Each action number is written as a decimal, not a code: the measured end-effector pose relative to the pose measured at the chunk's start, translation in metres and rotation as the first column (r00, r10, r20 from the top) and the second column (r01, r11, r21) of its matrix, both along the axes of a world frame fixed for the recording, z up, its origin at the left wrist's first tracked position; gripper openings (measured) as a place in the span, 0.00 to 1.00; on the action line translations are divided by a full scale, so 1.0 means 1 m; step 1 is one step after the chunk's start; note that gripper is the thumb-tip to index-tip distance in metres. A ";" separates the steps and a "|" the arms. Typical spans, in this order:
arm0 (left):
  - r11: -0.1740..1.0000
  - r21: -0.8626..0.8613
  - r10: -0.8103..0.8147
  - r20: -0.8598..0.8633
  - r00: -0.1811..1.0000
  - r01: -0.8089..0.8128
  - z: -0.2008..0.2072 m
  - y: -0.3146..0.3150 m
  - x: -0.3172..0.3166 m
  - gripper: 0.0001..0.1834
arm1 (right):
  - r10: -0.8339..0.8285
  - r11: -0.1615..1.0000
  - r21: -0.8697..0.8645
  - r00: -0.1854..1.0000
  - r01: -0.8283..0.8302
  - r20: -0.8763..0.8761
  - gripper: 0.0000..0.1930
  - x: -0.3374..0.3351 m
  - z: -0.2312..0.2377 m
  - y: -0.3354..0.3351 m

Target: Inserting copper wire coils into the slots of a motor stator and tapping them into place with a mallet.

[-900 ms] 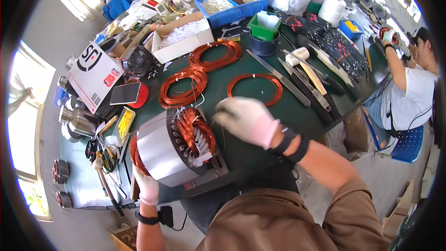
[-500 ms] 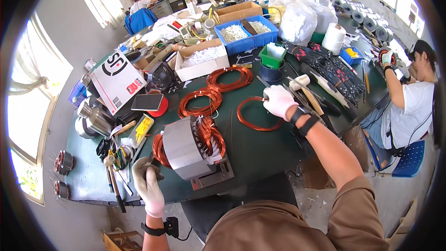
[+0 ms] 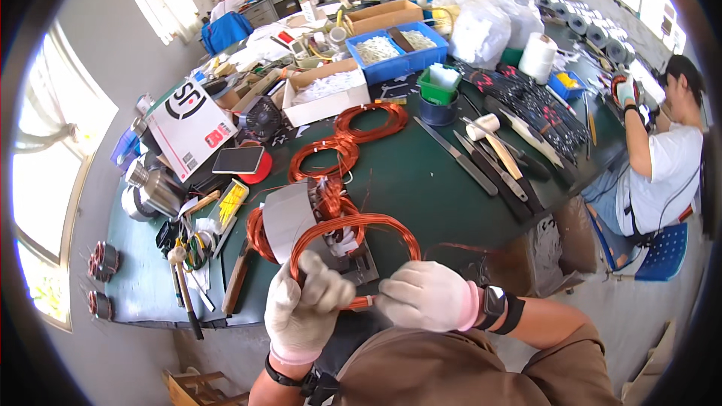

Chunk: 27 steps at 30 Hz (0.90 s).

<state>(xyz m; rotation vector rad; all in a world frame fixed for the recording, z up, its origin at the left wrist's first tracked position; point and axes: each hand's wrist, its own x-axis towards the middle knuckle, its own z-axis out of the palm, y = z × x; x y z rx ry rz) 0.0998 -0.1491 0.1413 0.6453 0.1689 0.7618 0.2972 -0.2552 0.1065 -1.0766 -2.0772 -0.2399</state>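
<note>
A ring-shaped coil of copper wire (image 3: pixel 353 222) is raised off the table in front of my body, in both white-gloved hands. My left hand (image 3: pixel 304 308) is closed round the coil's left side, its fingers somewhat blurred. At the lower right of the ring, my right hand (image 3: pixel 427 297) grips it with curled fingers, and loose wire trails off to the right. Behind the coil stands a grey metal stator core (image 3: pixel 282 214) with copper windings bulging from both ends, partly covered by the ring. A wooden-handled tool (image 3: pixel 238 280) lies left of the stator.
More copper coils (image 3: pixel 372 122) lie beyond the stator. Knives and files (image 3: pixel 459 158), a white-headed mallet (image 3: pixel 485 128) and dark sleeved leads (image 3: pixel 526 113) lie to the right. A phone (image 3: pixel 238 160) rests at left. A co-worker (image 3: pixel 662 143) sits at the right edge handling a wound part.
My right hand has lifted the single coil off the table and drawn it toward my body. My left hand has moved right onto it, leaving the wooden-handled tool on the table.
</note>
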 end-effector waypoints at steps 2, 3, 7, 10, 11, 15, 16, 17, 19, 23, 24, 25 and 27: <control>0.995 0.070 0.079 -0.137 0.987 -0.070 0.005 -0.006 -0.001 0.19 | -0.027 0.999 -0.029 0.998 0.029 0.053 0.16 0.004 -0.003 -0.002; 0.992 0.094 0.102 -0.169 0.980 -0.087 0.003 -0.006 -0.007 0.17 | -0.029 0.998 -0.051 0.993 0.035 0.116 0.17 0.006 -0.003 0.001; 0.973 0.186 0.168 -0.175 0.970 -0.135 0.004 -0.008 -0.008 0.17 | -0.182 0.978 0.033 0.913 0.208 -0.365 0.30 0.008 0.009 0.006; 0.964 0.246 0.140 -0.154 0.978 -0.099 0.003 -0.007 -0.003 0.19 | -0.259 0.919 -0.359 0.436 -0.165 -0.862 0.39 0.004 -0.002 0.030; 0.954 0.276 0.160 -0.140 0.977 -0.116 0.006 -0.008 0.000 0.19 | -0.326 0.803 -0.399 0.235 -0.443 -0.916 0.40 0.009 -0.002 0.029; 0.927 0.334 0.199 -0.056 0.978 -0.170 0.008 0.001 -0.005 0.18 | -0.266 0.681 -0.434 0.354 -0.590 -0.897 0.36 0.009 -0.021 0.024; 0.926 0.326 0.221 -0.054 0.974 -0.192 0.011 0.002 -0.006 0.18 | -0.269 0.674 -0.435 0.351 -0.597 -0.897 0.36 0.010 -0.018 0.019; 0.922 0.342 0.206 -0.043 0.978 -0.180 0.012 0.005 -0.008 0.17 | -0.310 0.530 -0.625 0.555 -0.573 -0.771 0.30 0.014 -0.016 0.011; 0.915 0.341 0.248 -0.051 0.967 -0.216 0.014 0.007 -0.010 0.18 | -0.328 0.375 -0.760 0.690 -0.531 -0.645 0.18 0.016 -0.013 -0.004; 0.906 0.348 0.273 -0.053 0.960 -0.239 0.017 0.003 -0.015 0.18 | -0.176 0.746 -0.656 0.915 -0.117 -0.364 0.11 0.028 -0.026 -0.038; 0.911 0.341 0.269 -0.069 0.961 -0.231 0.017 0.000 -0.016 0.18 | -0.185 0.808 -0.583 0.976 0.082 -0.119 0.12 0.036 -0.023 -0.044; 0.907 0.370 0.243 -0.064 0.968 -0.203 0.015 0.000 -0.014 0.18 | -0.172 0.840 -0.495 0.975 0.221 0.142 0.12 0.045 -0.026 -0.044; 0.909 0.338 0.282 -0.066 0.957 -0.244 0.013 0.000 -0.018 0.18 | -0.204 0.837 -0.405 0.896 0.369 0.395 0.10 0.066 -0.024 -0.048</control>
